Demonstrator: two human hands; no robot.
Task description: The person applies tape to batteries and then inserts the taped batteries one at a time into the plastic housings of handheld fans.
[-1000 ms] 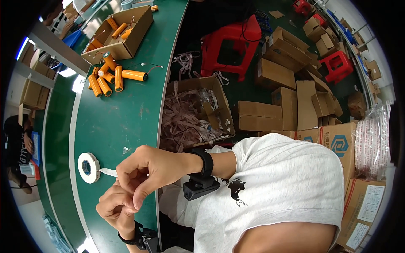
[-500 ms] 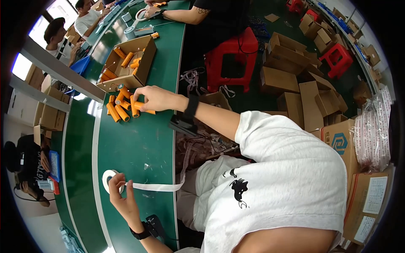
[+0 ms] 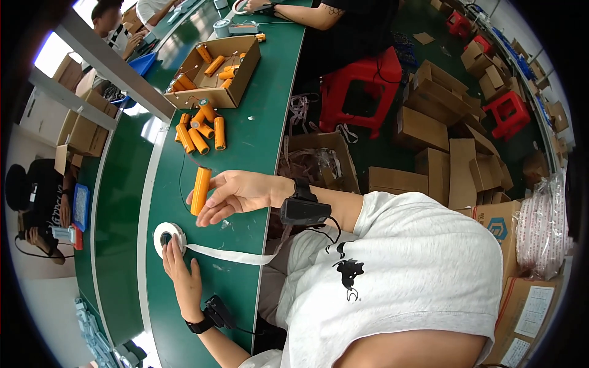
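An orange cylindrical battery cell (image 3: pixel 200 191) with thin wires is held upright between the thumb and fingers of my right hand (image 3: pixel 236 195), above the green table. Below it in the view, my left hand (image 3: pixel 183 277) reaches to a white tape roll (image 3: pixel 162 235); its fingers are stretched out and touch the roll's inner edge, the thumb apart. From the roll a white tape strip (image 3: pixel 227 254) runs across the table and over the front edge. A small pile of orange battery cells (image 3: pixel 197 140) lies beyond my right hand.
A cardboard box (image 3: pixel 230 97) with more orange cells stands beyond the pile. A grey metal post (image 3: pixel 116 67) rises beside it. Further along the bench another person's hand (image 3: pixel 254 5) works. A red stool (image 3: pixel 362 80) and an open carton (image 3: pixel 343 147) stand beside the table (image 3: pixel 233 300).
My right hand has lifted one battery cell off the pile and brought it toward the tape roll. My left fingers have straightened against the roll. The view has shifted slightly.
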